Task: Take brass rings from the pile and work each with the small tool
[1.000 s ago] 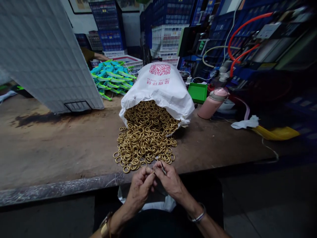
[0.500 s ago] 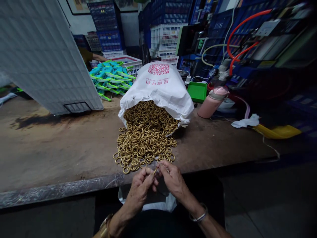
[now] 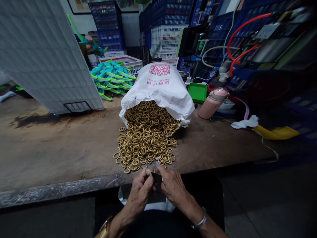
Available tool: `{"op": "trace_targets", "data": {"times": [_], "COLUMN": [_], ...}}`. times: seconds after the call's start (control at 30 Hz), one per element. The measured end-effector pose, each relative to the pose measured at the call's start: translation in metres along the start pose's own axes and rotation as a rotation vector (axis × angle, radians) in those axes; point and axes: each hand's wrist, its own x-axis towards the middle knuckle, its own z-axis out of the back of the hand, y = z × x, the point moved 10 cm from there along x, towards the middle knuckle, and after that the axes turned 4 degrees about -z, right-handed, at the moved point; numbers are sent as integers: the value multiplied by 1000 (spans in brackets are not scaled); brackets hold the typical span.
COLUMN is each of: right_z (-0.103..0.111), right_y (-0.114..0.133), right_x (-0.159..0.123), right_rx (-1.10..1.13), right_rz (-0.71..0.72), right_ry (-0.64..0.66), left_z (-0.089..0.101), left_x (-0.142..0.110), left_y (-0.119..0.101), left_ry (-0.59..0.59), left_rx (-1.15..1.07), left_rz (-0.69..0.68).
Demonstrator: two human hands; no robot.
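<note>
My left hand (image 3: 140,186) is closed in a pinch at the table's front edge. Half a second ago a gold ring showed edge-on in this pinch; now the fingers mostly hide it. Close by on the right, my right hand (image 3: 174,183) is wrapped round a dark, flat, blade-like tool (image 3: 157,180), whose face spans the gap between both hands. Its handle is hidden in the palm. Just beyond my fingertips lies a heap of gold rings (image 3: 141,145), spilling from the mouth of a white woven sack (image 3: 158,87) with red print.
A grey padded panel (image 3: 54,66) stands at left. Behind it, another person's hand (image 3: 89,46) holds a teal and green piece above a similar pile (image 3: 112,77). A pink bottle (image 3: 213,104), green tray (image 3: 197,92) and hoses stand right; stacked crates (image 3: 168,36) are behind.
My right hand has turned, and the tool, thin before, now shows its broad dark face. My left hand stays nearly in place. Behind, the other person has raised a teal and green piece.
</note>
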Motion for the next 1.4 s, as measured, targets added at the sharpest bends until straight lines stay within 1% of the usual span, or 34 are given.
{"op": "trace_targets", "data": {"times": [0.07, 0.13, 0.23, 0.3, 0.33, 0.4, 0.47, 0.53, 0.63, 0.77, 0.87, 0.93, 1.03, 1.13, 1.2, 1.27, 1.3, 1.33, 1.4], "right_z": [0, 4, 17, 28, 31, 31, 26, 19, 15, 16, 17, 17, 17, 17, 16, 15, 15, 15, 12], "right_y": [-2, -10, -36, -49, -53, -56, -54, -51, -47, -47, -46, -43, -30, -12, -2, 3, 4, 3, 0], "right_x": [1, 3, 7, 8, 8, 7, 7, 6, 7, 9, 11, 11, 9, 7, 6, 7, 8, 9, 11], "right_rx": [-30, -62, -93, -89, -71, -30, -18, -48, -101, -122, -88, -29, 98, 188, 225, 275, 318, 369, 486], "right_rz": [-18, -81, -234, -277, -271, -249, -231, -235, -266, -293, -258, -210, -117, -22, 19, 29, 20, 1, -50], "right_ry": [-8, -26, -90, -164, -195, -230, -234, -228, -217, -210, -217, -217, -209, -192, -174, -161, -158, -154, -134], "left_z": [-2, -5, -15, -18, -16, -6, 4, 8, 7, 2, 3, 8, 14, 15, 14, 14, 16, 19, 26], "left_x": [-3, -9, -18, -20, -19, -14, -9, -6, -5, -3, 0, 2, 7, 10, 10, 9, 9, 9, 9], "left_y": [-3, -6, -7, -3, 0, 10, 19, 25, 29, 36, 43, 44, 36, 27, 26, 27, 26, 23, 12], "left_ry": [23, 55, 160, 201, 186, 93, -6, -55, -47, -1, -28, -87, -135, -103, -53, -23, -29, -47, -105], "left_rx": [-6, -30, -79, -129, -161, -230, -310, -389, -479, -591, -640, -593, -441, -285, -203, -142, -109, -68, 36], "left_rz": [20, 46, 73, 96, 109, 147, 189, 217, 246, 285, 314, 297, 207, 132, 132, 145, 135, 108, -2]}}
